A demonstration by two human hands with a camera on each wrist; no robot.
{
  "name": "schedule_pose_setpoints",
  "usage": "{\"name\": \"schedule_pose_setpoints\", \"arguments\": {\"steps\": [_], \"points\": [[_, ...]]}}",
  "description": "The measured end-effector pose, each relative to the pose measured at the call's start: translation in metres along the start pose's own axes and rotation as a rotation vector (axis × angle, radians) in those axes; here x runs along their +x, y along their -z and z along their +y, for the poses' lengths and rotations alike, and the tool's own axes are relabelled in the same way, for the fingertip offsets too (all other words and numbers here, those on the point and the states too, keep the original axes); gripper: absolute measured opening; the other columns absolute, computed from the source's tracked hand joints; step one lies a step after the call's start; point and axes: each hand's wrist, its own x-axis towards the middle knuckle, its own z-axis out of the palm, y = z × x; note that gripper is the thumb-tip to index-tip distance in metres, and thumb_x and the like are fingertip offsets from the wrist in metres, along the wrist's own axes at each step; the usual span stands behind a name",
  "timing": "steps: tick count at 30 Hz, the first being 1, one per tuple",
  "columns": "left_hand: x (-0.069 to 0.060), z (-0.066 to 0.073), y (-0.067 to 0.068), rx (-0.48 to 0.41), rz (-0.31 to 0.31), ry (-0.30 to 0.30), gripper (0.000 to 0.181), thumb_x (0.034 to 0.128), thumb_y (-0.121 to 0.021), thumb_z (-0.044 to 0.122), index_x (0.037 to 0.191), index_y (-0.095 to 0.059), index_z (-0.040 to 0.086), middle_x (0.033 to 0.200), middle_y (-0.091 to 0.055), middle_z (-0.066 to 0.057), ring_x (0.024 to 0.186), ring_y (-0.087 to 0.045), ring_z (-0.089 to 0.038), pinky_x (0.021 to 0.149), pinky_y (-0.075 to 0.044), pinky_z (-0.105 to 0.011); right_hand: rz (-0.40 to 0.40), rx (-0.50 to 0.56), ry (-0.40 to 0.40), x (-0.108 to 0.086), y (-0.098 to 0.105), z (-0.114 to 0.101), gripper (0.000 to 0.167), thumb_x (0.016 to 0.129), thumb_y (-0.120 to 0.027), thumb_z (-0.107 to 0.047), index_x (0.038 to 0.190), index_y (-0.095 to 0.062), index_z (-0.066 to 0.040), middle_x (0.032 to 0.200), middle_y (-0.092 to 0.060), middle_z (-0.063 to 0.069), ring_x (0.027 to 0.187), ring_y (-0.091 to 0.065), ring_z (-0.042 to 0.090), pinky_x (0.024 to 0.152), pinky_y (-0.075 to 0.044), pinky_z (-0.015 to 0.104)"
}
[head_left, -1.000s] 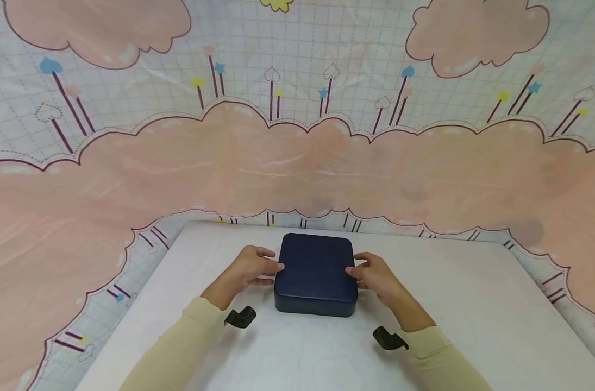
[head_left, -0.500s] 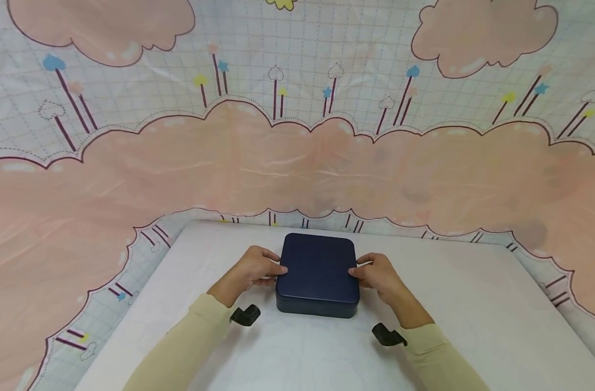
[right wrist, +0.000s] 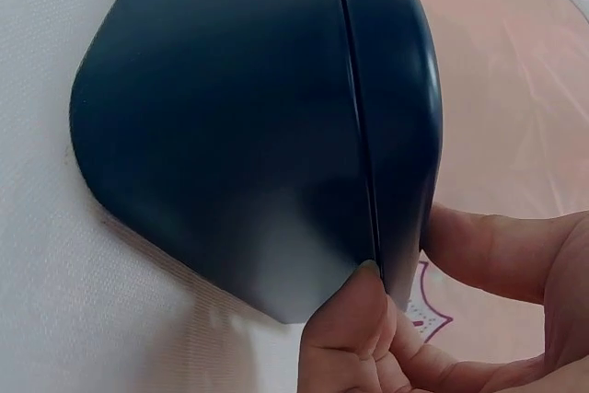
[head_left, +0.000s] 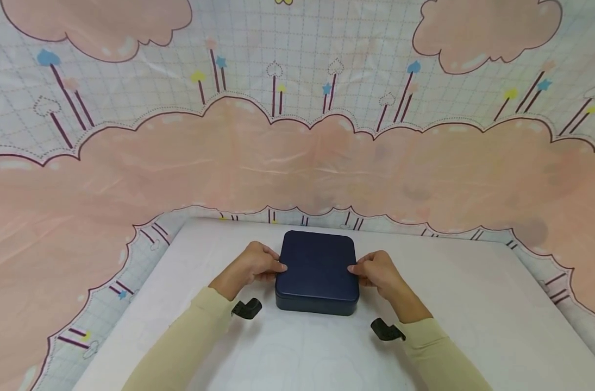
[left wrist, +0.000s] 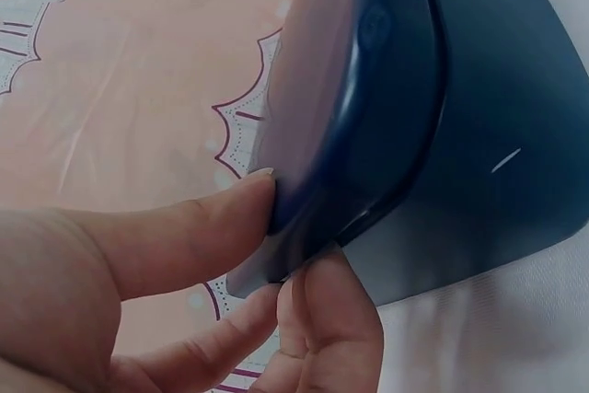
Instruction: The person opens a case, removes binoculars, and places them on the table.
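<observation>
Smooth, glossy, metal-looking box point(head_left: 318, 266) and finely textured, cloth-like table covering point(head_left: 302, 353).

Box point(head_left: 318, 266): interior hidden; cut off at wrist views' top edges.

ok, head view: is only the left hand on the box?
No, the left hand and the right hand both grip the dark blue box, at opposite sides.

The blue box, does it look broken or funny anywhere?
One thing: the left wrist view shows a pale streak on the side of the blue box. It might be a scratch or shiny light; I can't tell.
</observation>
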Motion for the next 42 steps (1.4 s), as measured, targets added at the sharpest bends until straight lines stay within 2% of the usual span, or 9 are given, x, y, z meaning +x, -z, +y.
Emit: {"name": "schedule_pose_setpoints", "arguments": {"steps": [7,20,24,28,32,34,42], "points": [[0.001,0.001,0.001,-0.007,-0.006,0.004,0.032,0.0844,-0.083,-0.001,0.111,-0.065,-0.006,0.093,-0.062,-0.01,0.069,-0.06,-0.016,0.058,-0.055,-0.022,0.005,-0.001,-0.016,-0.001,-0.001,0.001,0.019,0.088,-0.077,-0.004,0.098,-0.065,0.008,0.08,-0.061,0.004,0.067,-0.057,0.016,0.061,-0.054,0.026],[0.002,-0.002,0.0,0.001,0.022,-0.012,0.031,0.0833,-0.085,0.0,0.11,-0.069,-0.003,0.097,-0.069,-0.011,0.075,-0.062,-0.017,0.064,-0.056,-0.026,0.023,-0.043,-0.042,0.0,0.0,0.001,0.025,0.088,-0.078,-0.006,0.104,-0.067,0.01,0.086,-0.061,0.008,0.07,-0.057,0.019,0.062,-0.055,0.029],[0.003,-0.004,0.001,-0.005,0.014,-0.022,0.032,0.0829,-0.086,0.001,0.11,-0.07,-0.003,0.097,-0.07,-0.011,0.075,-0.062,-0.018,0.064,-0.056,-0.026,0.02,-0.038,-0.043,0.0,0.0,0.0,0.023,0.088,-0.077,-0.006,0.102,-0.067,0.01,0.084,-0.06,0.007,0.07,-0.057,0.019,0.061,-0.054,0.028],[0.002,-0.006,0.004,-0.071,-0.017,-0.033,0.037,0.0829,-0.085,0.001,0.115,-0.069,-0.003,0.092,-0.072,-0.009,0.074,-0.063,-0.017,0.068,-0.059,-0.028,0.002,-0.02,-0.02,-0.003,0.003,-0.005,0.019,0.089,-0.076,-0.005,0.098,-0.067,0.009,0.083,-0.061,0.006,0.069,-0.058,0.018,0.062,-0.055,0.029],[0.0,-0.003,0.008,-0.144,-0.039,-0.069,0.039,0.0851,-0.083,-0.001,0.121,-0.068,-0.004,0.083,-0.073,-0.006,0.069,-0.062,-0.013,0.065,-0.058,-0.024,-0.019,0.018,0.012,-0.004,0.008,-0.01,0.02,0.091,-0.076,-0.006,0.099,-0.067,0.01,0.081,-0.062,0.005,0.068,-0.059,0.017,0.063,-0.057,0.028],[-0.001,-0.001,0.009,-0.16,-0.045,-0.09,0.04,0.0864,-0.081,-0.001,0.123,-0.067,-0.005,0.081,-0.073,-0.004,0.068,-0.062,-0.012,0.062,-0.057,-0.022,-0.013,0.034,0.016,-0.003,0.011,-0.011,0.021,0.092,-0.076,-0.006,0.101,-0.067,0.01,0.08,-0.063,0.004,0.068,-0.06,0.016,0.063,-0.058,0.027],[-0.002,-0.001,0.006,-0.228,-0.047,-0.099,0.054,0.0871,-0.08,-0.001,0.138,-0.063,-0.003,0.078,-0.072,-0.002,0.065,-0.062,-0.01,0.062,-0.056,-0.021,0.039,0.103,0.035,-0.007,0.014,-0.015,0.032,0.092,-0.078,-0.007,0.115,-0.064,0.009,0.082,-0.069,0.005,0.069,-0.065,0.014,0.067,-0.061,0.028]]}}
